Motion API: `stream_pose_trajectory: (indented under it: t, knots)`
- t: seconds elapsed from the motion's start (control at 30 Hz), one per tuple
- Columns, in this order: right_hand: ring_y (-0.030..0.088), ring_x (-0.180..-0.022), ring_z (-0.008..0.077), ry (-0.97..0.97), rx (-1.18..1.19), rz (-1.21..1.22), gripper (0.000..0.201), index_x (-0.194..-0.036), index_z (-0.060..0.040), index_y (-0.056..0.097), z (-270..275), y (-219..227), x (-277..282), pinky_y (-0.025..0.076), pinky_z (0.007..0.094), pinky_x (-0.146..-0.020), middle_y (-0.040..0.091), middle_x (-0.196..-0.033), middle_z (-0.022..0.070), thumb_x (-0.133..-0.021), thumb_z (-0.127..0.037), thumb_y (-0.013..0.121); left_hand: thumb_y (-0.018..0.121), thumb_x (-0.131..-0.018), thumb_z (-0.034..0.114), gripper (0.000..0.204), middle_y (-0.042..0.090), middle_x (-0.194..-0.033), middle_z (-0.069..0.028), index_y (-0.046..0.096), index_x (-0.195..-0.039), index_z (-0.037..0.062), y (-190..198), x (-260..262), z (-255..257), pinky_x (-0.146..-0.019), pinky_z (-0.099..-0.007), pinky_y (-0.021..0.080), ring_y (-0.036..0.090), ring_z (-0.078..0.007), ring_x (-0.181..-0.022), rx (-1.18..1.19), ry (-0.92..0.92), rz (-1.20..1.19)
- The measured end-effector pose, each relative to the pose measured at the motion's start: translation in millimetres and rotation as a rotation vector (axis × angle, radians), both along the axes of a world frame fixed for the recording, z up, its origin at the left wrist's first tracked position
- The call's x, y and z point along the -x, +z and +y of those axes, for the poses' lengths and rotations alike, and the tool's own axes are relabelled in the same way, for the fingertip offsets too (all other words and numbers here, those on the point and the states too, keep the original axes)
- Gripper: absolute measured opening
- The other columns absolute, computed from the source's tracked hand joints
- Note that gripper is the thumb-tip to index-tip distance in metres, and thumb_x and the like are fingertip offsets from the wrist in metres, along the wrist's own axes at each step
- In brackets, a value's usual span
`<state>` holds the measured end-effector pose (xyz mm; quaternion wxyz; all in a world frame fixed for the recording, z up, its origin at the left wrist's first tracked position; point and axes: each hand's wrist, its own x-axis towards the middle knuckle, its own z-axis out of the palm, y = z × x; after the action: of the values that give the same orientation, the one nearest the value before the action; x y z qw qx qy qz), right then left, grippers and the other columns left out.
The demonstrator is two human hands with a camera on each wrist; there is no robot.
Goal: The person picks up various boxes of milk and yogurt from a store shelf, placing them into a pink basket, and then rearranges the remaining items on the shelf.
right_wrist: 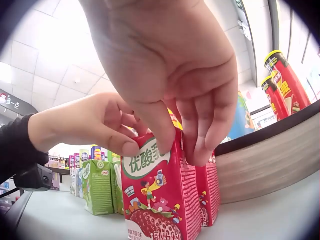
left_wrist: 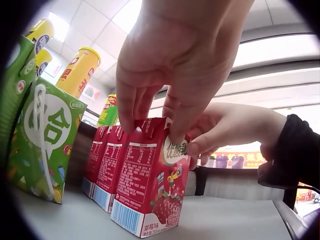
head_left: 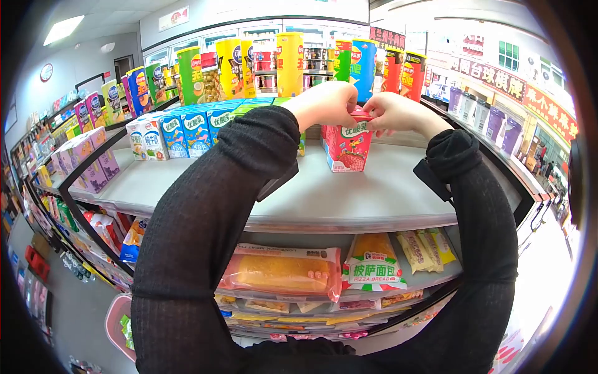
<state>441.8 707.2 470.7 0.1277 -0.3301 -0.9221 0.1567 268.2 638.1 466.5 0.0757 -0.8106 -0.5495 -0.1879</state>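
A red strawberry milk drink carton (head_left: 349, 153) stands upright at the front of a short row on the grey shelf. My left hand (head_left: 330, 103) pinches its upper left part, thumb on the front face and fingers on the side, as the left wrist view shows. From the other side my right hand (head_left: 398, 112) pinches the same carton near the top, its thumb on the printed front and its fingers (right_wrist: 200, 135) along the side. Close behind stand matching red cartons (left_wrist: 111, 167), partly hidden by the front one.
Green cartons (left_wrist: 45, 140), blue cartons (head_left: 199, 132) and white cartons (head_left: 147, 140) line the shelf to the left. Tall chip canisters (head_left: 289, 62) stand behind. Packaged breads (head_left: 280, 271) fill the shelf below. Purple-lidded cups (head_left: 492, 124) stand by the window on the right.
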Motion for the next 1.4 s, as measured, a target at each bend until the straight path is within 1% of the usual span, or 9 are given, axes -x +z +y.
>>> stream_pose_trajectory:
  t: [0.2, 0.3, 0.43, 0.97, 1.07, 1.13, 1.2, 1.3, 1.4]
  knots:
    - [0.063, -0.070, 0.0132, -0.084, -0.067, -0.031, 0.036, -0.104, 0.0045, 0.055, -8.3, -2.5, 5.0, 0.051, 0.0255, -0.059, 0.063, -0.080, 0.0085, -0.076, -0.014, 0.069, 0.073, -0.069, 0.023, 0.037, 0.063, -0.084, -0.0107, 0.057, -0.095, 0.0019, 8.6, 12.0, -7.0, -0.069, -0.0310, 0.049, 0.062, -0.0206, -0.078, -0.056, 0.038, -0.012]
    - [0.061, -0.067, 0.0122, -0.021, -0.160, 0.052, 0.035, -0.099, 0.0065, 0.056, -1.5, -9.0, 2.2, 0.049, 0.0255, -0.058, 0.063, -0.079, 0.0093, -0.075, -0.013, 0.070, 0.072, -0.073, 0.022, 0.033, 0.064, -0.075, -0.0059, 0.059, -0.094, -0.0007, 7.7, 18.7, -6.5, -0.058, -0.0252, 0.051, 0.063, -0.0137, -0.062, 0.287, 0.116, -0.118]
    - [0.058, -0.063, 0.0118, 0.004, -0.110, 0.089, 0.033, -0.098, 0.0062, 0.056, 7.4, -11.5, -1.6, 0.047, 0.0250, -0.057, 0.062, -0.077, 0.0089, -0.075, -0.013, 0.070, 0.069, -0.076, 0.020, 0.026, 0.067, -0.081, -0.0074, 0.064, -0.092, -0.0003, 1.3, 21.1, -2.5, -0.062, -0.0242, 0.052, 0.066, -0.0126, -0.070, 0.385, 0.109, -0.148]
    - [0.060, -0.068, 0.0171, -0.078, -0.260, 0.113, 0.036, -0.097, 0.0083, 0.054, 5.6, -18.2, 8.0, 0.048, 0.0289, -0.059, 0.059, -0.082, 0.0129, -0.074, -0.013, 0.071, 0.067, -0.076, 0.016, 0.020, 0.066, -0.078, -0.0091, 0.065, -0.086, -0.0017, -8.1, 14.6, 0.8, -0.059, -0.0273, 0.050, 0.065, -0.0150, -0.064, 0.319, 0.137, -0.106]
    - [0.061, -0.073, 0.0209, -0.023, -0.259, 0.038, 0.037, -0.093, 0.0075, 0.054, 3.3, -19.5, 7.2, 0.048, 0.0308, -0.063, 0.058, -0.083, 0.0157, -0.073, -0.019, 0.070, 0.067, -0.076, 0.016, 0.021, 0.066, -0.077, -0.0100, 0.064, -0.086, -0.0024, -10.9, 10.6, -5.1, -0.059, -0.0271, 0.050, 0.065, -0.0147, -0.063, 0.266, 0.146, -0.050]
    - [0.061, -0.078, 0.0257, -0.051, -0.428, -0.034, 0.039, -0.090, 0.0066, 0.054, -7.2, -18.2, 1.6, 0.048, 0.0340, -0.068, 0.059, -0.085, 0.0190, -0.073, -0.025, 0.070, 0.067, -0.076, 0.016, 0.021, 0.066, -0.078, -0.0098, 0.065, -0.088, -0.0011, -11.2, 8.6, -12.5, -0.063, -0.0291, 0.050, 0.065, -0.0168, -0.068, 0.258, 0.192, -0.043]
    - [0.061, -0.087, 0.0305, -0.046, -0.404, -0.055, 0.045, -0.094, 0.0055, 0.052, -24.3, -10.8, -8.2, 0.047, 0.0362, -0.073, 0.060, -0.095, 0.0228, -0.072, -0.029, 0.070, 0.068, -0.075, 0.018, 0.023, 0.067, -0.081, -0.0090, 0.065, -0.092, 0.0018, -4.9, 8.4, -28.9, -0.067, -0.0315, 0.049, 0.065, -0.0195, -0.075, 0.085, 0.131, 0.095]
    - [0.059, -0.095, 0.0317, 0.049, -0.676, 0.045, 0.052, -0.121, -0.0002, 0.043, -72.4, -14.5, -36.4, 0.047, 0.0379, -0.080, 0.059, -0.102, 0.0216, -0.078, -0.019, 0.065, 0.064, -0.079, 0.014, 0.028, 0.067, -0.086, -0.0093, 0.061, -0.104, 0.0028, 2.7, 13.3, -79.9, -0.070, -0.0320, 0.049, 0.064, -0.0193, -0.080, -0.049, -0.066, -0.075]
    - [0.056, -0.096, 0.0330, 0.164, -0.764, 0.259, 0.047, -0.119, -0.0019, 0.047, -147.8, -30.3, -60.3, 0.044, 0.0386, -0.081, 0.059, -0.101, 0.0181, -0.075, -0.013, 0.063, 0.064, -0.078, 0.005, 0.028, 0.064, -0.092, -0.0079, 0.059, -0.105, 0.0023, -18.4, 15.2, -153.5, -0.072, -0.0291, 0.048, 0.062, -0.0153, -0.079, -0.186, -0.298, -0.240]
